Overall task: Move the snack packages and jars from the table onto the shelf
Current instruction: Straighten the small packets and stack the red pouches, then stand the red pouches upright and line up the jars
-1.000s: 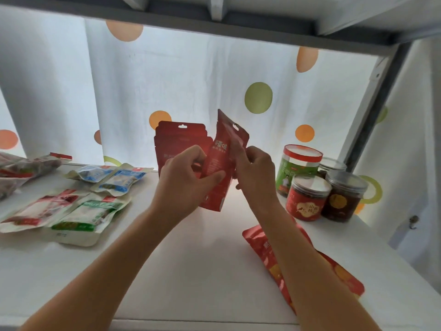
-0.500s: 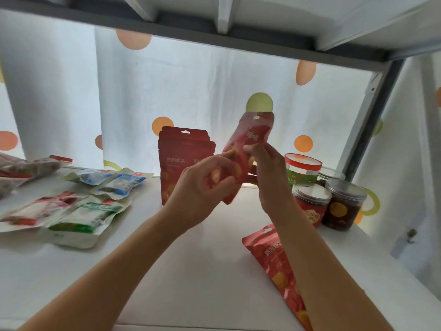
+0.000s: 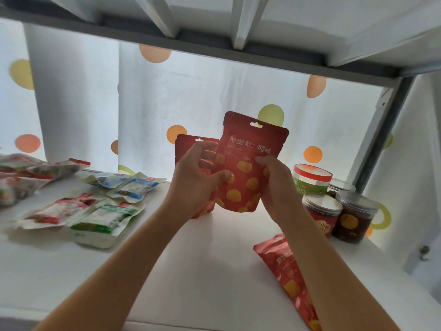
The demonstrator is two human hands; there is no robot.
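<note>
standing upright over the white shelf [image 3: 195, 271], a red snack pouch [image 3: 245, 168] with yellow dots was held between both hands. its left edge was gripped by the left hand [image 3: 195, 185], thumb on the front and fingers curled behind. its right edge was pinched by the right hand [image 3: 274, 185]. its lower edge was seen just above the shelf surface; if it touched could not be told. a second red pouch [image 3: 188, 146] was seen upright just behind it, partly hidden by the left hand. a third red pouch [image 3: 286, 278] was laid flat near the front edge, under the right forearm. four jars [image 3: 334, 211] were grouped at the right, and flat snack packets [image 3: 95, 211] were spread at the left.
</note>
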